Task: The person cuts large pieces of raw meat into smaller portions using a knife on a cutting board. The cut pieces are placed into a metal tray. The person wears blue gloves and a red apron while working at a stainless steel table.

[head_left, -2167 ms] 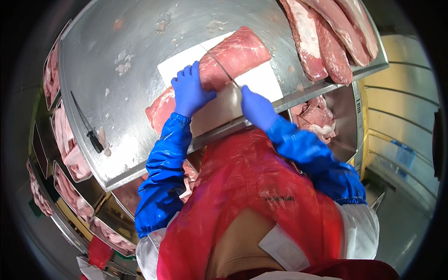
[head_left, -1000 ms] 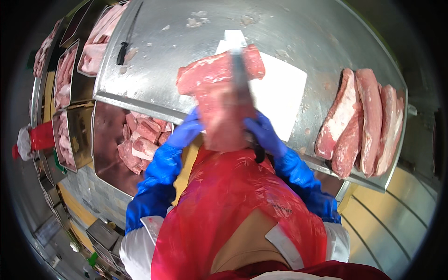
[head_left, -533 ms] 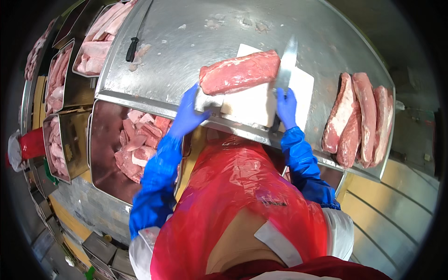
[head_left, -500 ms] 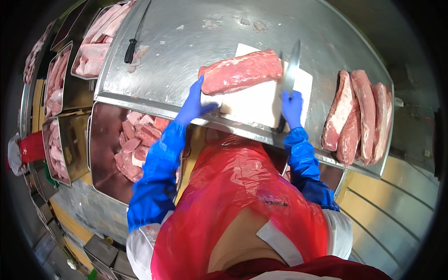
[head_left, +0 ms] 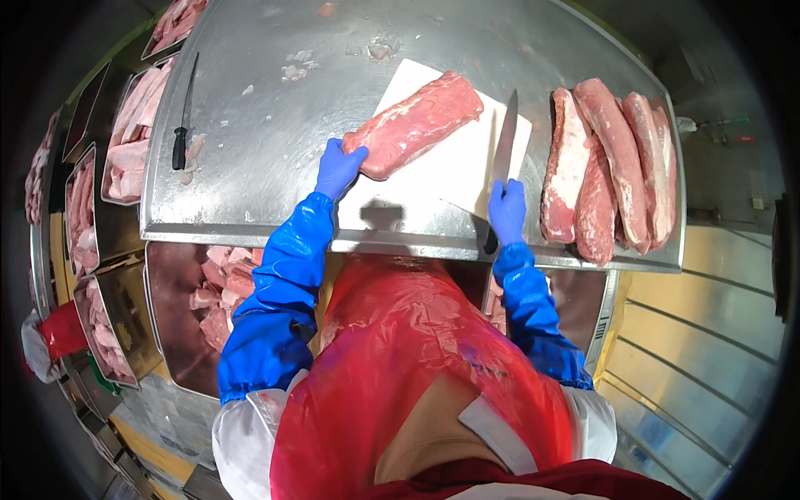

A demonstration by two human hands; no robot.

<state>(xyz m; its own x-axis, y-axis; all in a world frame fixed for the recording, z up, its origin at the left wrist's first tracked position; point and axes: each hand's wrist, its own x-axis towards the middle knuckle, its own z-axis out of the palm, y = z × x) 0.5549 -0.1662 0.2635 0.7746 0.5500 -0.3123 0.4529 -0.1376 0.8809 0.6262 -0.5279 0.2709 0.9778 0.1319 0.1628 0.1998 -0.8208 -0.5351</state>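
A long pink piece of pork loin (head_left: 417,125) lies slantwise on a white cutting board (head_left: 417,193), its far end pointing right. My left hand (head_left: 340,169), in a blue glove, is closed on the loin's near left end with the thumb on top. In my blue-gloved right hand (head_left: 507,212) is a knife (head_left: 505,137), its long blade pointing away from me over the board's right part. The blade stands apart from the meat. Part of the black handle shows below my fingers.
Several long loins (head_left: 612,158) lie at the table's right. A thin black-handled tool (head_left: 180,148) rests on the metal table (head_left: 275,187) at left. Below the front edge stands a metal bin (head_left: 179,325) of meat pieces; more meat-filled trays (head_left: 125,167) line the left side.
The loin has turned, its left end now nearer me. My left hand has gone from spread fingers to a grip on that end. The knife has moved away from the loin's right end.
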